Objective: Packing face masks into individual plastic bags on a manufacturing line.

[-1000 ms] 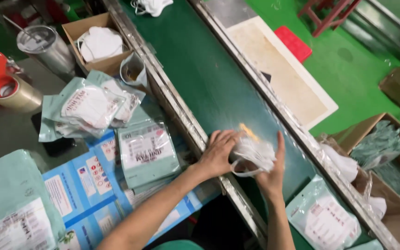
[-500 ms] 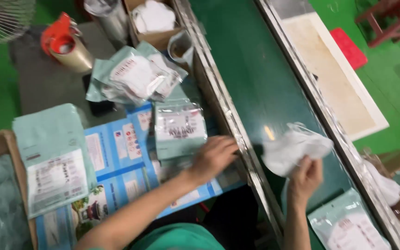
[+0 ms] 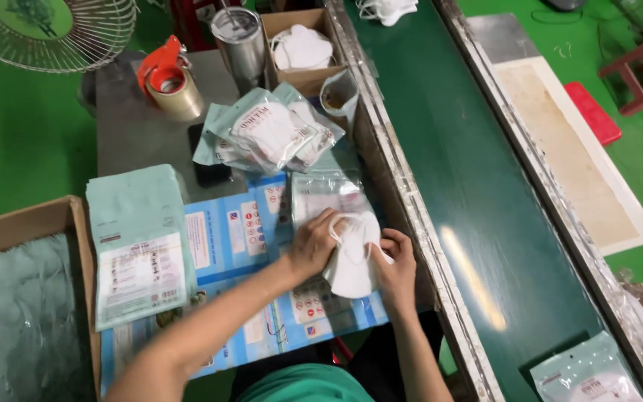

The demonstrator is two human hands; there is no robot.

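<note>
Head view, white folded mask (image 3: 351, 260) — looped straps

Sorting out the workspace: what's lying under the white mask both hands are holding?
Under the white mask, held by left hand and right hand, lies a clear pouch on blue printed sheets. What is directly beneath the mask stays covered.

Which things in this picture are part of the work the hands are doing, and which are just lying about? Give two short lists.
In use:
left hand
right hand
white mask held between both hands
clear pouch just beyond the hands
stack of pouches
pile of packed masks
box of masks

Lying about:
tape roll
metal cup
fan
phone
</note>
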